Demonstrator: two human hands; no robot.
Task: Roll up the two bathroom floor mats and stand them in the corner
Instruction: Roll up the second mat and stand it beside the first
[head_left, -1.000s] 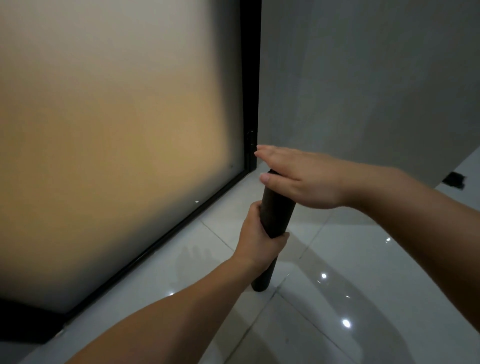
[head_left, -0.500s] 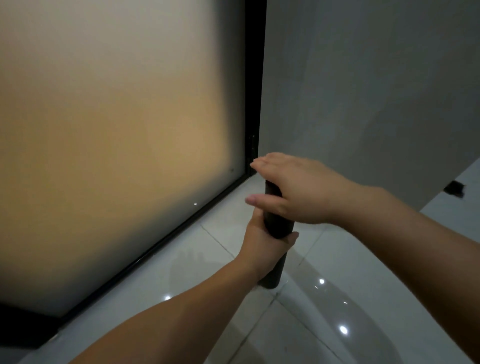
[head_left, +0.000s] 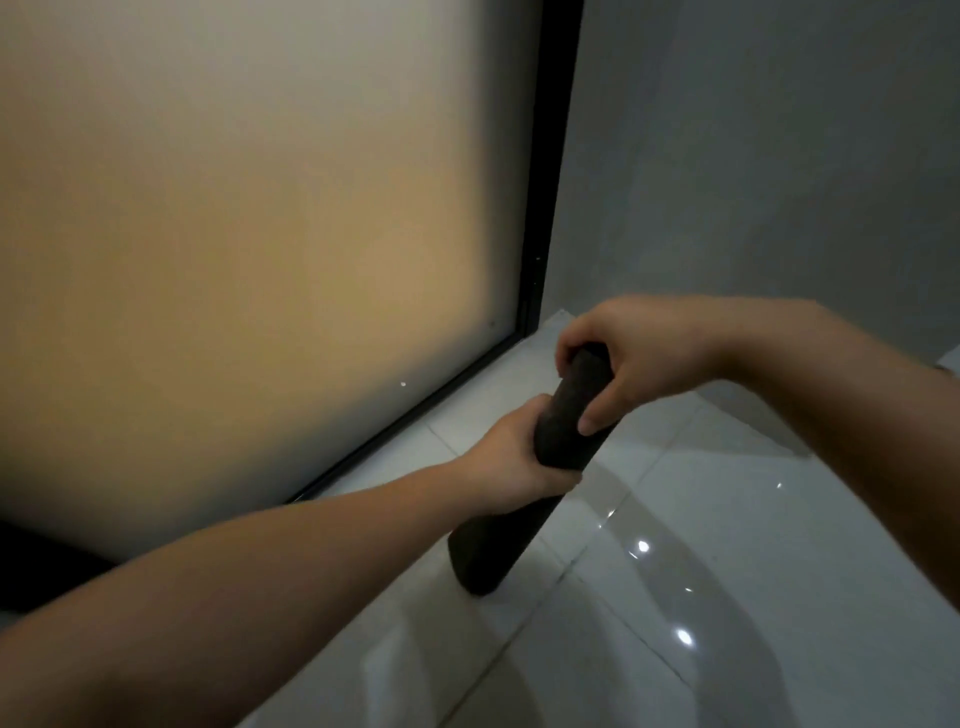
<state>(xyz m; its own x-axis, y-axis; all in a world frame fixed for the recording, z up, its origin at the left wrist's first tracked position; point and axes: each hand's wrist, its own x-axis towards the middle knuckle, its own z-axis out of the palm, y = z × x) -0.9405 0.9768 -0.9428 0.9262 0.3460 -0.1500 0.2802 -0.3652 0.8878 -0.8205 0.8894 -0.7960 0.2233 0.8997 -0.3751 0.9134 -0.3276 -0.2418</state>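
No readable text or labels.

From my feed, both arms come in bare, with no sleeve cuff showing on either forearm as far back as the frame edge. My left hand and right hand wear no gloves. I see no rings on the fingers that show, and both wrists look bare. The fingernails I can see are short and plain.

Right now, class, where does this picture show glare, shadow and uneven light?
Head view: small bright glints dot the glossy white floor tiles; arm shadows cross them; the frosted glass panel glows warm at its centre and darkens downward; the dark rolled mat shows little detail.
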